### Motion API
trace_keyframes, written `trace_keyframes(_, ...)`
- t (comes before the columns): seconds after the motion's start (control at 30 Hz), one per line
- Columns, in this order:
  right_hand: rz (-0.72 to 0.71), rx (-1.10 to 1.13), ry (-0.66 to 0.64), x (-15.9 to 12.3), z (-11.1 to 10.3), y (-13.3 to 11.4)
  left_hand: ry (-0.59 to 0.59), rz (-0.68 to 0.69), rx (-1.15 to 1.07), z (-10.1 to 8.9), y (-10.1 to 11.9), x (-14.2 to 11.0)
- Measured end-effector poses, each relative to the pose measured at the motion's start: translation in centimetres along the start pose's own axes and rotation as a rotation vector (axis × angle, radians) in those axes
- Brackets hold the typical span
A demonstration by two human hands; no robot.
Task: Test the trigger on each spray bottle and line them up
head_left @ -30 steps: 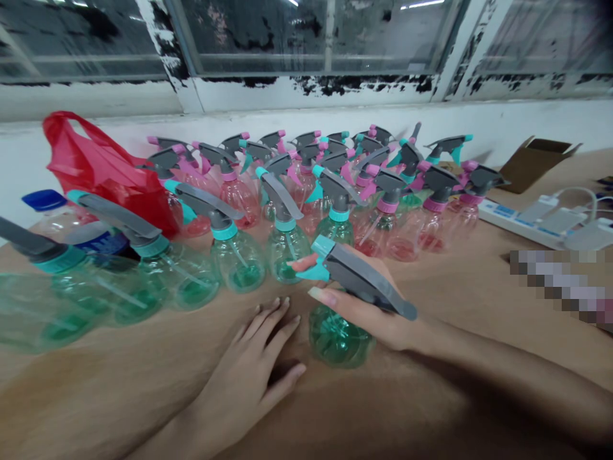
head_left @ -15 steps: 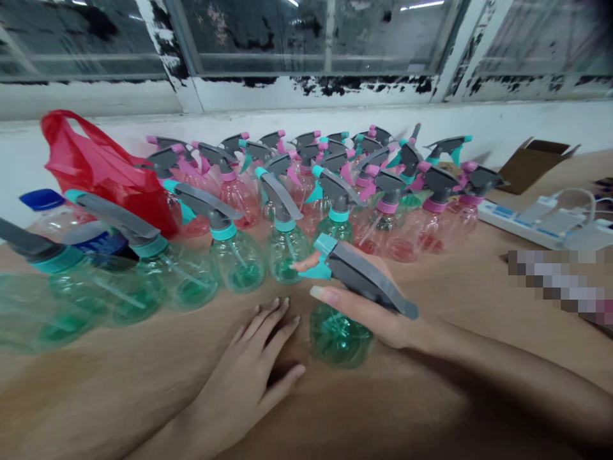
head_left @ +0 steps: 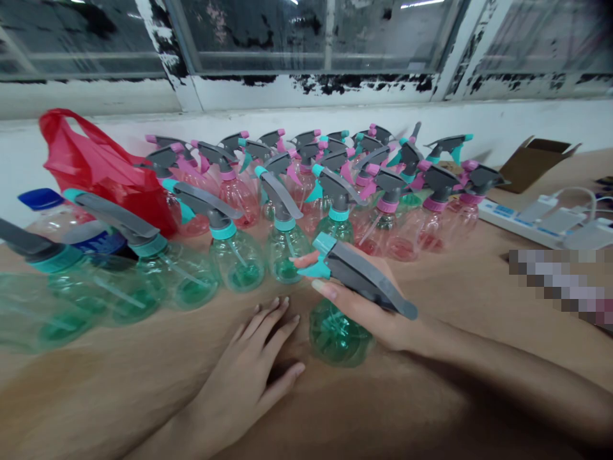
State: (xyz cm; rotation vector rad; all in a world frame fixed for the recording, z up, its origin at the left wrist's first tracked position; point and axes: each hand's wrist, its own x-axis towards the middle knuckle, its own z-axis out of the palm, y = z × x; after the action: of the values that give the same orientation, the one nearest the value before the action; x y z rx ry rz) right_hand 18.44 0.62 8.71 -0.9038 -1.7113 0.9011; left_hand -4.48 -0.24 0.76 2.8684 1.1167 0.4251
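Note:
A green spray bottle [head_left: 340,335] with a grey and teal trigger head [head_left: 357,275] stands on the brown table [head_left: 454,294] in front of me. My right hand [head_left: 368,303] is wrapped round its neck under the trigger head. My left hand [head_left: 253,367] lies flat on the table just left of the bottle, fingers stretched out and holding nothing. Behind them stands a row of green spray bottles [head_left: 237,255], and further back several pink spray bottles [head_left: 387,217].
A red plastic bag [head_left: 103,169] and a blue-capped bottle [head_left: 57,220] sit at the back left. A white power strip with plugs [head_left: 541,223] and an open cardboard box [head_left: 536,163] lie at the right. A wall with windows runs behind the table.

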Motion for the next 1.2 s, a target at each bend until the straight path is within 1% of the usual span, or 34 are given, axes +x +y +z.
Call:
trace_keyframes(0.23, -0.014, 0.002, 0.005, -0.15, -0.02, 0.07, 0.011, -0.004, 0.0, 0.05, 0.02, -0.05)
trace_keyframes(0.5, 0.009, 0.032, -0.006, 0.01, -0.04, -0.08, -0.018, -0.013, 0.012, -0.28, 0.23, 0.15)
trace_keyframes(0.67, 0.004, 0.055, 0.001, -0.09, -0.01, 0.01, 0.006, 0.014, 0.017, -0.16, 0.07, 0.02)
trace_keyframes(0.83, 0.004, 0.048, -0.008, -0.05, -0.03, -0.02, -0.011, 0.003, 0.017, -0.13, 0.11, -0.05)
trace_keyframes(1.03, 0.002, 0.035, -0.025, -0.17, -0.12, -0.01, 0.004, -0.002, 0.0, -0.02, 0.06, 0.05)
trace_keyframes(1.2, -0.065, 0.005, -0.038, 0.16, -0.45, 0.24, -0.019, -0.02, 0.008, -0.17, 0.14, 0.05)
